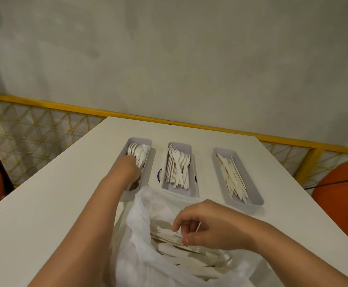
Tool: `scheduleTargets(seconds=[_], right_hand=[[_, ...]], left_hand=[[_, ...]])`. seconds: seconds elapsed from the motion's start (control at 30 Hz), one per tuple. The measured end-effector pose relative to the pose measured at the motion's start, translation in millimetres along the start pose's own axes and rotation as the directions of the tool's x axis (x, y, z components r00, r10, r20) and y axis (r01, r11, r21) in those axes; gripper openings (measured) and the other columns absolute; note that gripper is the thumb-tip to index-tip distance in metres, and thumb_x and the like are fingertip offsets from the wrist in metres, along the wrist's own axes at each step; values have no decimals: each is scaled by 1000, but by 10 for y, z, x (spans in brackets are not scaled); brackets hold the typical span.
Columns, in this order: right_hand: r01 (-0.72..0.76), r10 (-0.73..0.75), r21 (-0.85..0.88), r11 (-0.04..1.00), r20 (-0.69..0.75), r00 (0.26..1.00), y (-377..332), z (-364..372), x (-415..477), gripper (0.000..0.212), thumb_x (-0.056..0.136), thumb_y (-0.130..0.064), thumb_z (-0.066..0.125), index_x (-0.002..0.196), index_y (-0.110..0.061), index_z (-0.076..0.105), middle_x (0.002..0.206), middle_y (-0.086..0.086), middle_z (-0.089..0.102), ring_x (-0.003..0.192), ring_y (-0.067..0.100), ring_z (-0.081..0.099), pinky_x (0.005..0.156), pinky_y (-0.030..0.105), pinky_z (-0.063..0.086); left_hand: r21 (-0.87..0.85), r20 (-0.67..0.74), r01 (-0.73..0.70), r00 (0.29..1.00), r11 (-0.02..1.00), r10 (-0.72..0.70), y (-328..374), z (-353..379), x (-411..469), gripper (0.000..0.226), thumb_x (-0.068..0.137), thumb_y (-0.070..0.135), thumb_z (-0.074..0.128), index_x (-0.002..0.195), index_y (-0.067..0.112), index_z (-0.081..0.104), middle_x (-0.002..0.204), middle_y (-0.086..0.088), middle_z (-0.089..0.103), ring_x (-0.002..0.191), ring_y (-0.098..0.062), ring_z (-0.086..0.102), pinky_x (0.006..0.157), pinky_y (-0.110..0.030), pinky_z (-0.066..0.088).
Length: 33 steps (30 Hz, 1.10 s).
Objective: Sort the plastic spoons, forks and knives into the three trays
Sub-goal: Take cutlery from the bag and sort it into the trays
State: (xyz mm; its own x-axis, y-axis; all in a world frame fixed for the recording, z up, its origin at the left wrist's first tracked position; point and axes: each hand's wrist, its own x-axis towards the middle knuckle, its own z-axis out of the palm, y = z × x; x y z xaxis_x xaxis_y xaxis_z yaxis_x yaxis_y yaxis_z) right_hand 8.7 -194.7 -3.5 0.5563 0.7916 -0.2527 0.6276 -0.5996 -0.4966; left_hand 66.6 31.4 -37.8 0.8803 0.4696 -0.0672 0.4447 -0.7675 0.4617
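Reference = middle tray point(179, 145) on the white table point(44, 204). All three trays run long axis away from the person. The outer two are splayed a bit, with their near ends wider apart.

- Middle tray: forks point(178, 168) lie lengthwise, tines at the far end, handles toward the person.
- Left tray point(140, 141), just left of the middle tray: spoons point(141, 152) lie lengthwise, bowls bunched at the far end.
- Right tray point(252, 201), to the right of the middle tray with a clear gap: knives point(232, 177) lie lengthwise, slightly fanned. Can't tell which end is the blade.

Left hand point(127, 168) is down inside the left tray, mid-length, knuckles up, fingertips in among the spoon handles. The fingers are hidden by the hand itself, so I can't tell if it's gripping a spoon or has let go.

A translucent white plastic bag point(140, 224) sits just nearer the person than the middle tray, mouth open, and its rim covers the tray's near edge. The loose cutlery point(189, 249) inside is stacked crosswise, long axis roughly left-right, so about square to the trays.

Right hand point(208, 222) hovers over the bag mouth, fingers curled, thumb and index tips down on the top of the stack. Could be a pinch or just contact, I can't tell.

A small dark purple object point(159, 175) is wedged at the middle tray's left side, mostly hidden.
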Motion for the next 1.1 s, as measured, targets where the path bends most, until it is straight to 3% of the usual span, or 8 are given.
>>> scheduleTargets(seconds=[0.17, 0.3, 0.4, 0.57, 0.63, 0.8, 0.97, 1.1], right_hand=[[-40, 43, -120, 992, 23, 999, 133, 165, 74, 38, 83, -31, 68, 119, -22, 59, 105, -3, 57, 97, 14, 57, 88, 31, 50], [-46, 44, -182, 982, -18, 999, 169, 241, 137, 35, 85, -35, 63, 118, -23, 59, 106, -2, 58, 94, 17, 56, 85, 34, 49], [-61, 50, -221, 973, -57, 997, 195, 280, 158, 29, 88, -32, 59, 116, -24, 57, 98, -2, 57, 87, 17, 52, 75, 29, 45], [-50, 26, -277, 960, -91, 996, 221, 371, 111, 12, 89, -28, 56, 83, -28, 46, 79, -14, 36, 73, 9, 37, 58, 16, 27], [-58, 44, -260, 964, -57, 997, 234, 366, 111, 23, 86, -27, 58, 73, -27, 38, 76, -12, 37, 68, 9, 35, 59, 21, 29], [-4, 13, -159, 987, 54, 998, 206, 325, 141, 15, 81, -15, 61, 85, -21, 48, 93, -4, 48, 83, 19, 49, 75, 32, 44], [-41, 57, -212, 976, 70, 996, 180, 322, 184, 56, 87, -26, 60, 137, -26, 35, 115, -5, 43, 92, 14, 46, 81, 25, 40], [-87, 104, -280, 956, 49, 993, 192, 322, 248, 42, 88, -43, 55, 121, -19, 47, 102, -6, 41, 88, 14, 44, 76, 26, 36]], left_hand=[[-299, 40, -274, 953, 914, 299, 34, -115, -325, 20, 93, 13, 49, 82, 22, 63, 93, -1, 63, 89, -20, 56, 80, -29, 43], [-311, 196, -462, 824, 831, 532, 67, -187, -740, 14, 92, 19, 54, 83, 23, 64, 95, 5, 56, 83, -11, 54, 77, -23, 44], [-128, 385, -478, 784, 869, 488, -7, -159, -908, 11, 90, 27, 56, 92, 25, 67, 106, 7, 48, 102, -12, 52, 95, -29, 43], [117, 494, -353, 831, 928, 254, -219, -128, -1026, 36, 89, 19, 52, 124, 27, 55, 124, 4, 49, 110, -16, 52, 90, -24, 44], [76, 486, -290, 846, 954, 218, -265, -119, -1046, 48, 90, 10, 48, 135, 26, 43, 134, 0, 44, 109, -20, 53, 85, -25, 47], [-148, 298, -277, 903, 949, 310, -287, -87, -1062, 55, 87, -2, 43, 135, 25, 40, 129, -1, 48, 100, -16, 48, 78, -22, 43], [-297, 173, -341, 899, 892, 402, -244, -70, -1117, 58, 86, -7, 39, 134, 25, 41, 117, 8, 44, 108, -14, 46, 88, -23, 40], [-337, 86, -378, 899, 862, 428, -224, -25, -1131, 58, 85, -9, 39, 134, 23, 43, 118, 7, 45, 105, -11, 44, 86, -20, 35]])
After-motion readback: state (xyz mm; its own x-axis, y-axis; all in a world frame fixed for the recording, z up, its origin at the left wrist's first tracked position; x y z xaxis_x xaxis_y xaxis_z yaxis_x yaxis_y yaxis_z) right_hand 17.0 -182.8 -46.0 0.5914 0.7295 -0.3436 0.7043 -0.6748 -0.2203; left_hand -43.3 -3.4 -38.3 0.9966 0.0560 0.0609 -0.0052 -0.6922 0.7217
